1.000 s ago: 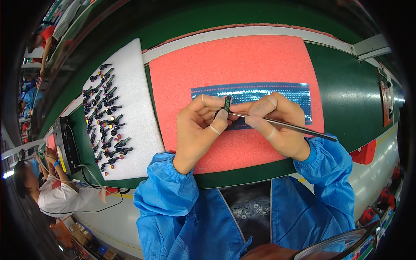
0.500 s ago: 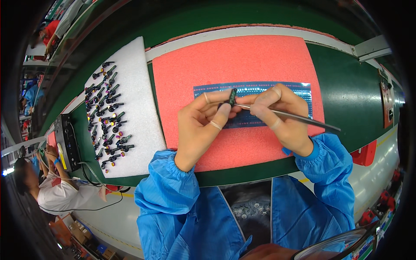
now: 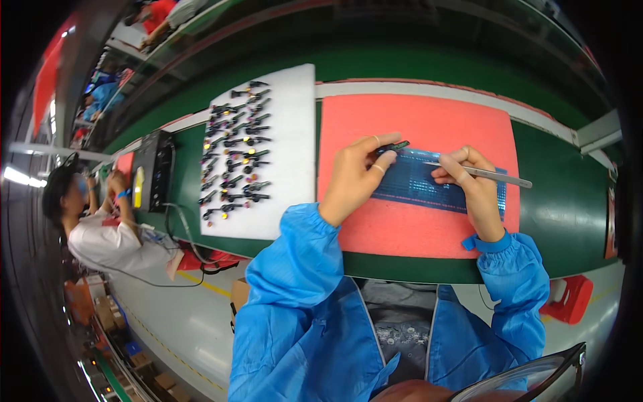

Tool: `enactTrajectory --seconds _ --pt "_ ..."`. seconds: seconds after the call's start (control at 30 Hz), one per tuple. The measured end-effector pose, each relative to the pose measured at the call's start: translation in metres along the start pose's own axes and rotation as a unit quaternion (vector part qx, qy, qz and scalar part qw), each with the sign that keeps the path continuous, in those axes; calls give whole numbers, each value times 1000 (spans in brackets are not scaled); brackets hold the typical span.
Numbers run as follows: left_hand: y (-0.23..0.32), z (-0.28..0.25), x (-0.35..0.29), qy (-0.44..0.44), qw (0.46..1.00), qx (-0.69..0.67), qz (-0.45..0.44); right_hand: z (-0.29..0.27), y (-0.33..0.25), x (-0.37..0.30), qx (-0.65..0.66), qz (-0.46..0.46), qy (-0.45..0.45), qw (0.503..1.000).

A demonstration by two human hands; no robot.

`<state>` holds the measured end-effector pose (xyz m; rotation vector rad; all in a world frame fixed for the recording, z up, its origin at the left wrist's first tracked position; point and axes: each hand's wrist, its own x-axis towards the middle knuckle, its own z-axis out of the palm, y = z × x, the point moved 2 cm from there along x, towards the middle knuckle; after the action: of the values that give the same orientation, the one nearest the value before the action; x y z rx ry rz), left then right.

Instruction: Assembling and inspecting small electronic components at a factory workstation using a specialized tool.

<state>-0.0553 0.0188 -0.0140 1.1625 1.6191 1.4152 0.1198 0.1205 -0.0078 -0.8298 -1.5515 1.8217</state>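
Observation:
My left hand [image 3: 356,173] pinches a small dark earbud-like part with a stem [image 3: 400,145] between thumb and fingertips, over the far left corner of a shiny blue sheet [image 3: 418,187]. In my right hand [image 3: 479,194] is a pair of metal tweezers [image 3: 501,176], their tips pointing left, low over the sheet and apart from the earbud-like part. Whether anything sits between the tips is too small to tell. Rows of small reflective pieces show on the sheet, which lies on a pink foam mat [image 3: 402,238].
Left of the mat, a white foam sheet [image 3: 293,127] carries many similar dark stemmed parts [image 3: 231,141]. Beyond it stands a black box [image 3: 154,171] with cables on the green bench [image 3: 556,208]. A person in white [image 3: 110,234] works at the far left. A red stool [image 3: 571,299] is at right.
The tweezers have drawn away from the earbud-like part, and my hands are farther apart. The view has turned left, shifting the bench rightward. The blue sheet now lies at a different slant.

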Motion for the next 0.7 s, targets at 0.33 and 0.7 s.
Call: enactTrajectory --seconds 0.33,0.7 --pt "35 -106 44 -28 923 383 24 3 7 0 -8 -25 -18 999" --pt "1 -201 136 54 954 262 -136 1 9 1 11 -27 -34 999"
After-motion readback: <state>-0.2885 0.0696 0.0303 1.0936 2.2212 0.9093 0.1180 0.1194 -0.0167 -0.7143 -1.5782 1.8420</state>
